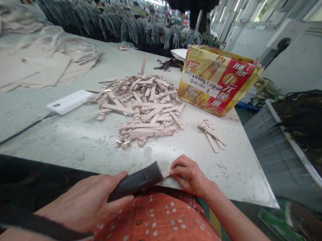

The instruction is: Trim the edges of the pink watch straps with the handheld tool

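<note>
My left hand (93,195) is closed around a dark grey, smooth handheld tool (139,180) whose exact kind I cannot make out. Its wide end points right, toward my right hand (189,175). Between the pinched fingers of that hand is a small beige strap (165,173), most of it hidden. The strap's visible end meets or sits just at the tool's wide end; I cannot tell whether they touch. Beyond my hands lies a large heap of beige buckle straps (150,109) with gold-coloured buckles. A smaller bunch of straps (211,134) rests to the right.
A yellow and red cardboard box (218,80) stands at the table's right side. On the left are a white device with a black cord (69,101) and flat beige pieces (43,65). A grey bin (271,150) holding dark material is beyond the right edge.
</note>
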